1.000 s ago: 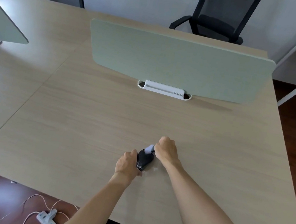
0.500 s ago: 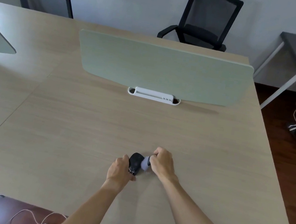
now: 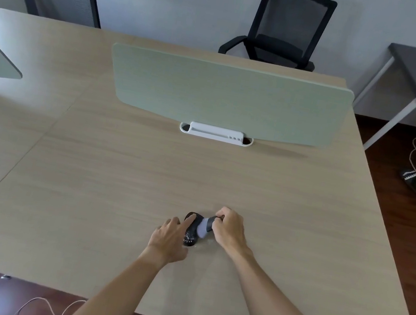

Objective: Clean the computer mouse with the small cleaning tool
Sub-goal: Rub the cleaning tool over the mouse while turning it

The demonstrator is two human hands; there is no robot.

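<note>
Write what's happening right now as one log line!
left hand: steadies black mouse, index finger on top | right hand: holds cleaning tool against mouse | mouse: on desk, white specks visible

2 bare forearms, no sleeves, left hand point(image 3: 171, 236) and right hand point(image 3: 229, 230) ungloved.

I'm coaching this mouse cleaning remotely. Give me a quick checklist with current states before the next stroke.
1. Computer mouse steadied: ok, left hand rests on it, a finger laid along its top.
2. Small cleaning tool gripped: ok, right hand is curled round it.
3. Tool tip on the mouse: ok, its pale end meets the shell.
4. Mouse flat on the desk: cannot tell.
5. White specks on the near end cleared: not ok, still visible.
</note>
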